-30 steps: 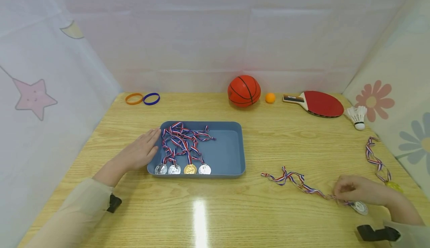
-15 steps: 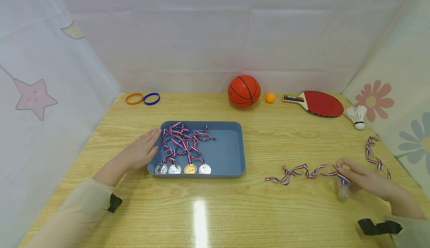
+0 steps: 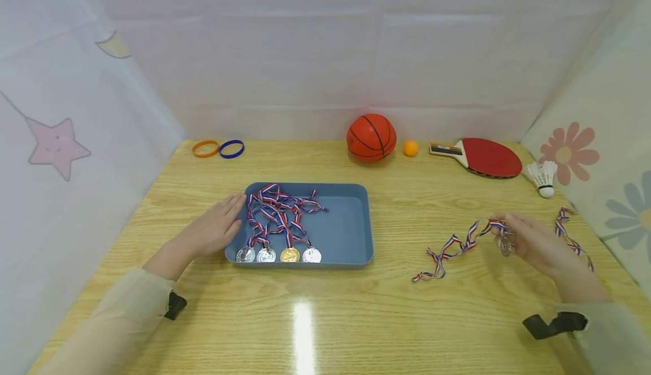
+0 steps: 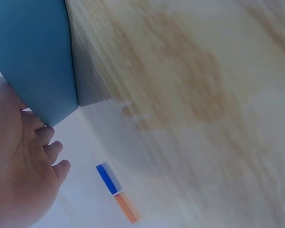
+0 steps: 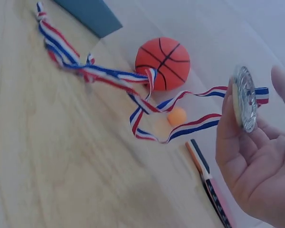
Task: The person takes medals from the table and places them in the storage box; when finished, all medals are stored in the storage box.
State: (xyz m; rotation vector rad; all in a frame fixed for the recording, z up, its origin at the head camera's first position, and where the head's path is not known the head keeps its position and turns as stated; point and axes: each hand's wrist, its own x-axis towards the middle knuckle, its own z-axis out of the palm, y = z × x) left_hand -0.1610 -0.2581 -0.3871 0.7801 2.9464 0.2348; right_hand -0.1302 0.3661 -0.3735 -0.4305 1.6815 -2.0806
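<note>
So the big change: the right hand (image 3: 534,245) is now carrying the silver medal (image 5: 247,99) up off the table (image 3: 386,318), where a second ago that medal was lying at the far right. It's holding the medal close to where the disc is meeting its striped ribbon (image 3: 452,245) (can't tell exactly which fingers are doing the gripping), and the ribbon is trailing leftward, its knotted end seeming to be resting on the wood. Meanwhile the left hand (image 3: 216,228) is staying put, fingers straight and touching the left wall of the blue tray (image 3: 348,228). Inside, three silver-coloured medals (image 3: 246,255) and a gold medal (image 3: 290,255) are lying along the near wall. My read: picking up is done for this one, but it's hanging outside the tray, well apart from those four. Another ribbon (image 3: 576,245) is lying right of the arm, its lower end hiding.
</note>
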